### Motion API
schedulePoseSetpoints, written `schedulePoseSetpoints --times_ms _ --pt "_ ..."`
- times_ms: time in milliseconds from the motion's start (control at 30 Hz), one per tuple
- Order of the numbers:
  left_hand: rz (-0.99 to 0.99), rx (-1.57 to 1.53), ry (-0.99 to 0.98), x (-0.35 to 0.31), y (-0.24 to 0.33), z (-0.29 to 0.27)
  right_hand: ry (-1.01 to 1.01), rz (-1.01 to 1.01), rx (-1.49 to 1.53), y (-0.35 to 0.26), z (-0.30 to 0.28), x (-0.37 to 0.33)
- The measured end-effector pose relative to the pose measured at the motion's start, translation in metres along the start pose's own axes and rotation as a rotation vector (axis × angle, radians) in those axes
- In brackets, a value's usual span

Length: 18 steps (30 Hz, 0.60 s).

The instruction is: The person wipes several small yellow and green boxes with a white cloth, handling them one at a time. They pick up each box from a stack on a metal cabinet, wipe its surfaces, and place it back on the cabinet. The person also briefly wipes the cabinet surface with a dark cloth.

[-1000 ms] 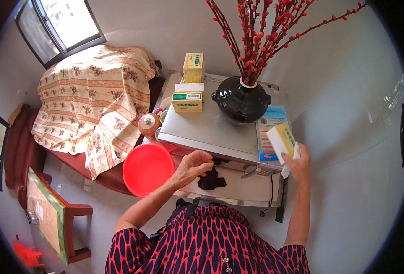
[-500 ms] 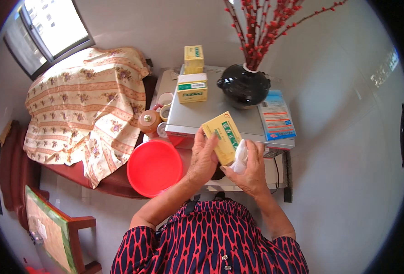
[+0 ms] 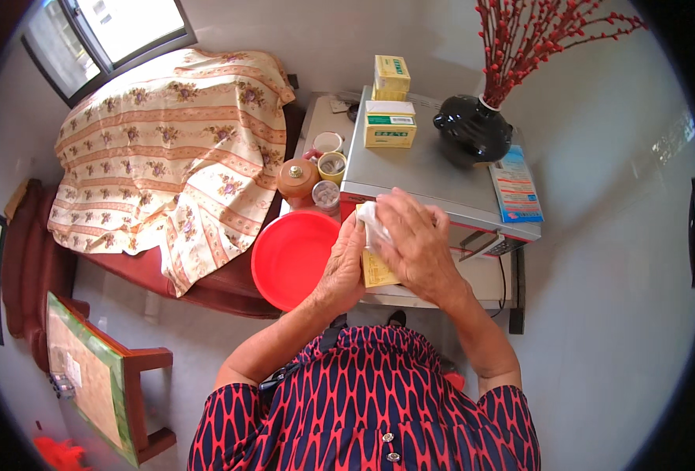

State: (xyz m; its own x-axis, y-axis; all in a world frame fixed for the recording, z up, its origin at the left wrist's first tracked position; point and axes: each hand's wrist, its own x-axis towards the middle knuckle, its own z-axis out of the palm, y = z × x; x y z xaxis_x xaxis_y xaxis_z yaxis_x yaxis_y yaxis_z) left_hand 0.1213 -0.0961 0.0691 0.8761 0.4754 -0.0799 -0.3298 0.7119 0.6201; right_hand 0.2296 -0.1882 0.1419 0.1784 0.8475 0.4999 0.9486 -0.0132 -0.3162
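Note:
My left hand (image 3: 342, 271) is closed along the left side of a small yellow box (image 3: 379, 272). Against the upper part of that box, my right hand (image 3: 418, 245) presses a crumpled white cloth or tissue (image 3: 372, 223); the two hands hide most of the box. Beyond them, two more yellow boxes stand on a silver appliance (image 3: 410, 177) shaped like a microwave: one with a green band (image 3: 390, 133) in front and another box (image 3: 392, 74) behind it. Left of my hands is a red plastic basin (image 3: 296, 261).
A black vase (image 3: 475, 132) with red-budded branches (image 3: 512, 55) and a blue-and-white packet (image 3: 518, 188) occupy the appliance's right side. A brown lidded pot (image 3: 297, 182) and several cups (image 3: 332, 166) stand left of it. A floral cloth (image 3: 167, 157) covers a dark red sofa (image 3: 214, 292).
The yellow box has turned and dropped lower between my hands. My right hand has moved over its face with the white cloth. The whole view has shifted, moving the surroundings rightward.

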Motion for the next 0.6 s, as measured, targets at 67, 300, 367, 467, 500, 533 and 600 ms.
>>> schedulePoseSetpoints --times_ms 67,300,367,467,500,533,600 --pt "-0.045 -0.054 0.051 -0.004 0.006 -0.011 -0.059 -0.083 -0.077 -0.015 0.002 -0.011" --pt "0.043 0.249 -0.035 -0.015 0.026 -0.002 0.055 -0.172 0.011 -0.022 0.011 -0.035" --pt "0.045 0.289 -0.077 -0.014 0.023 -0.004 0.125 -0.136 -0.037 -0.019 0.009 -0.026" --pt "0.069 0.423 -0.106 -0.015 0.015 -0.009 0.212 -0.040 -0.052 -0.013 0.009 -0.011" --pt "0.073 0.396 -0.108 -0.015 0.013 -0.006 0.232 0.008 -0.041 -0.012 0.008 -0.009" --pt "0.053 0.356 -0.111 -0.016 0.013 -0.005 0.251 0.051 -0.024 -0.012 0.010 -0.006" --pt "0.015 0.273 -0.116 -0.016 0.015 -0.004 0.213 -0.052 -0.074 -0.016 0.008 -0.004"
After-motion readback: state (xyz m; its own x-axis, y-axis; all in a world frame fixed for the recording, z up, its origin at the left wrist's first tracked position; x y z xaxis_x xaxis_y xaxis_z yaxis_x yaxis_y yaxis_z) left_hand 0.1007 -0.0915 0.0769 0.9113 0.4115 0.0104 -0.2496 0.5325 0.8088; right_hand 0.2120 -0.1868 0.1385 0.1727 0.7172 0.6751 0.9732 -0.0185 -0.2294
